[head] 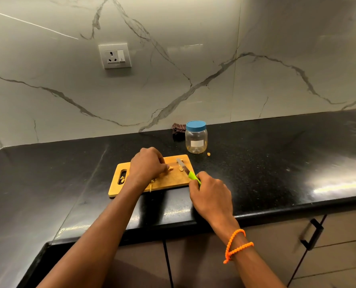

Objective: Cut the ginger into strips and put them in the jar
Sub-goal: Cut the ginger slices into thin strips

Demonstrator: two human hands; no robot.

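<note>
Ginger (170, 169) on the board (173, 179), near its middle, a small pale lump whose long axis cannot be told under the fingertips; a second bit (181, 169) just beside the blade, thin strips (152, 181) toward the near edge by the left wrist, one scrap (208, 154) off the board near the jar. Knife (185, 169) lying diagonal, tip pointing away and left toward the board's far edge, green handle toward the near right corner. Board long axis left to right, slightly tilted, handle slot at the left end, near edge close to the counter (276, 163) lip. Bare black counter stretching wide to the right and left. Jar (196, 137) upright behind the board's far right corner, blue lid on, apart from the board; dark cloth (178, 130) behind it against the wall. Left hand (147, 165) curled, fingertips pressing down on the ginger. Right hand (210, 194) closed round the knife handle, orange bracelet (235, 244) at the wrist.
</note>
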